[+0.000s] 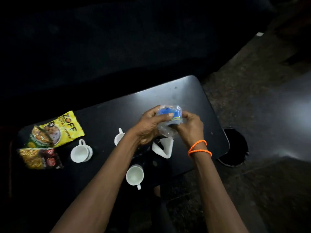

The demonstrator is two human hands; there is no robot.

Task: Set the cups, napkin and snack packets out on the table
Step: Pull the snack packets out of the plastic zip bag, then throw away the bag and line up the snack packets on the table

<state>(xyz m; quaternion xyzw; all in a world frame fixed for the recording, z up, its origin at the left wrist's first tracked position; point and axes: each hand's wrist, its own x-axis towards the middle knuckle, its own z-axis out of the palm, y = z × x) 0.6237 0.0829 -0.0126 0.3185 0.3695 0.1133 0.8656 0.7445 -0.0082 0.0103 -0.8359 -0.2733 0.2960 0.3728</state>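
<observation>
Right now my fingers are curled round a crinkly clear plastic packet [169, 122] with something blue inside, held up above the middle of the table [193, 98]. My left hand [148, 126] grips it from the left with the thumb laid across the blue part; my right hand [190, 126] (the one with the orange bands [199, 148] at the wrist) pinches it from the right. Whether I am tearing it open or only turning it over, I cannot tell from how the fingers lie.

Just below my hands a white folded napkin [164, 149] lies flat on the table, partly hidden by my left wrist. A white cup [118, 137] stands just left of that wrist, mostly covered by it. Another cup [134, 176] sits nearer me between my forearms, handle toward me, and a third cup [81, 152] stands well to the left, apparently nested in another. Beyond it, at the table's left end, lie a yellow snack packet [67, 127], a green and yellow packet [40, 137] overlapping it, and a dark red packet [41, 158] nearest me.

I judge the setting-out nearly done, with this packet the piece in hand. Next it needs a free spot, probably the bare right half of the table, and a gentle set-down clear of the cups.
</observation>
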